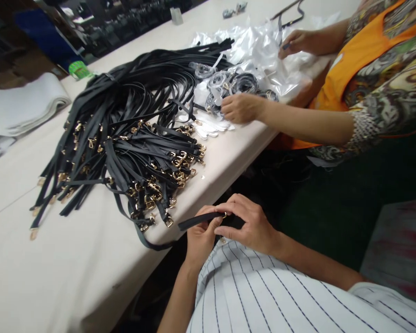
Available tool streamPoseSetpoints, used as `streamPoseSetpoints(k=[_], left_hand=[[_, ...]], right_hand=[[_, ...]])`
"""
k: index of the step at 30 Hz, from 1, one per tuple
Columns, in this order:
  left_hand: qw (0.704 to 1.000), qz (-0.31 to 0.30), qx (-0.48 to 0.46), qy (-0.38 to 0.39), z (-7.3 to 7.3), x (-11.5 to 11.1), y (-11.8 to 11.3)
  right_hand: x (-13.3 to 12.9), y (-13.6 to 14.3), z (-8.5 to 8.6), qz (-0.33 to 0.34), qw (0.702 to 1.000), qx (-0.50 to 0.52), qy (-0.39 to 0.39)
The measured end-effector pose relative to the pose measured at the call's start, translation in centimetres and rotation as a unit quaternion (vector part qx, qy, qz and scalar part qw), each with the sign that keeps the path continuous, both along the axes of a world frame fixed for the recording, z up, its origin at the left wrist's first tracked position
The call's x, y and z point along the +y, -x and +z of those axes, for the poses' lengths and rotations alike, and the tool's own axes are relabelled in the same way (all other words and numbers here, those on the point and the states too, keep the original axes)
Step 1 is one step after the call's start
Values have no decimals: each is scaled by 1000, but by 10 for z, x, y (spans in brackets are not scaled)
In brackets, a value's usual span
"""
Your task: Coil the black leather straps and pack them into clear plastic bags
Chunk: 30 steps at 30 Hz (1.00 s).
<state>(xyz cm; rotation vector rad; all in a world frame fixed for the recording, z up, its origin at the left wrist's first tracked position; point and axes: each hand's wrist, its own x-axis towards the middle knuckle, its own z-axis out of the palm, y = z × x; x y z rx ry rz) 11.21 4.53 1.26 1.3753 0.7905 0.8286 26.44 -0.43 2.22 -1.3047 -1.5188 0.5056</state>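
Note:
Just off the table edge, both my hands grip one black strap (200, 220) with a gold buckle at its end. My left hand (201, 238) pinches the strap from below, thumb on top. At the buckle end, the fingers of my right hand (247, 219) close around the gold metal. A black length of strap (156, 246) loops over the table edge close to my left hand. Beyond it lies a large heap of black straps (125, 88), with a nearer bunch (135, 157) whose gold buckles and clasps point toward me.
A co-worker in an orange apron (360, 60) handles straps at the right, one hand (244, 107) by coiled, wrapped straps (244, 83). Clear plastic bags (260, 46) lie behind. The cream table (31, 273) also bears a green tape roll (79, 69) and a white sheet stack (27, 104).

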Motion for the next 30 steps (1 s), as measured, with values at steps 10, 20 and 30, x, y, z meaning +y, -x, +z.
streamPoseSetpoints(k=[10, 20, 30], left_hand=[[991, 74, 18, 107, -1, -15, -16], [954, 42, -29, 297, 1, -17, -15], [948, 51, 25, 314, -3, -14, -13]], right_hand=[[-2, -10, -10, -53, 928, 319, 184], [-10, -19, -33, 4, 750, 601, 276], [-14, -17, -35, 22, 751, 610, 252]])
